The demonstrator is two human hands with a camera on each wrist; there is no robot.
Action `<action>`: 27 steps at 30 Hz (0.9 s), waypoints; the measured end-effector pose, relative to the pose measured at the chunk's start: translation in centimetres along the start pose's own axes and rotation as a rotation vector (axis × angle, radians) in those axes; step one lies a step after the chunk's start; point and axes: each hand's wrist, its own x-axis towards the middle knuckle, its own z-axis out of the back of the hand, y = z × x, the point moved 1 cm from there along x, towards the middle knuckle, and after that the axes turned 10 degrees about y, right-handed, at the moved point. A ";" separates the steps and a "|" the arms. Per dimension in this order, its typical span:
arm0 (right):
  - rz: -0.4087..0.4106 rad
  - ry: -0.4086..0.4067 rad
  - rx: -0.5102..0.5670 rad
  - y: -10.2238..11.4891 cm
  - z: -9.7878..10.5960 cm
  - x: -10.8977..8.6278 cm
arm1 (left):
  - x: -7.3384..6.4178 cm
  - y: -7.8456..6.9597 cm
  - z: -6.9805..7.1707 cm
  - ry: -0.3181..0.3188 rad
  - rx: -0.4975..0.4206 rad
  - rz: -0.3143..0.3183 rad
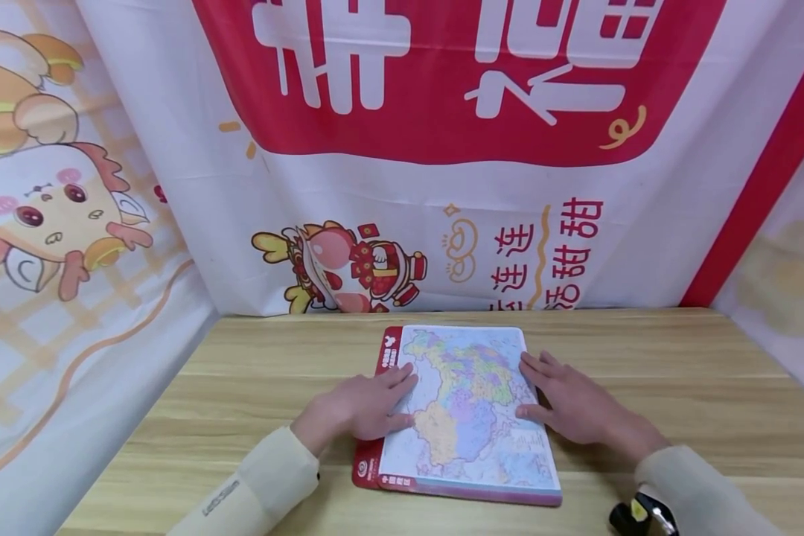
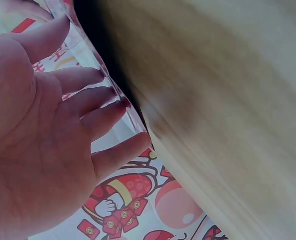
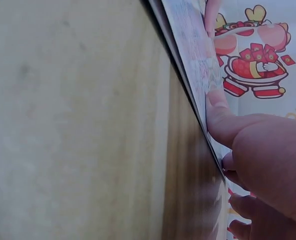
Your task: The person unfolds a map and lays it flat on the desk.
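Observation:
A colourful printed map (image 1: 469, 402) with a red strip along its left side lies flat on the wooden table. Seen edge-on in the right wrist view, the map (image 3: 188, 45) shows more than one thin layer. My left hand (image 1: 368, 406) rests on its left edge, fingers extended over the printed face; the left wrist view shows this hand (image 2: 47, 125) with its fingertips touching the map. On the opposite edge lies my right hand (image 1: 572, 402), its thumb and fingertips on the surface. From the right wrist, this hand's (image 3: 268, 155) thumb presses the map's face.
The wooden table (image 1: 241, 387) extends to both sides of the map. A white cloth with red lettering (image 1: 442, 186) hangs behind the table's far edge, and a cartoon-printed cloth (image 1: 53, 260) hangs at left. A dark band (image 1: 643, 514) circles the right wrist.

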 end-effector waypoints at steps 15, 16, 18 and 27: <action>-0.084 0.025 0.081 -0.6 -0.1 0.8 | -1.1 0.0 -0.4 -0.018 -0.030 -0.032; -0.084 0.012 0.098 -0.6 0.0 0.7 | -1.1 0.1 -0.4 -0.016 -0.027 -0.031; -0.074 -0.026 0.132 -0.5 0.1 0.4 | -1.2 0.3 -0.4 -0.018 -0.023 -0.019; -0.161 -0.119 0.366 -0.2 0.0 0.4 | -1.7 0.8 -0.6 -0.023 0.009 0.085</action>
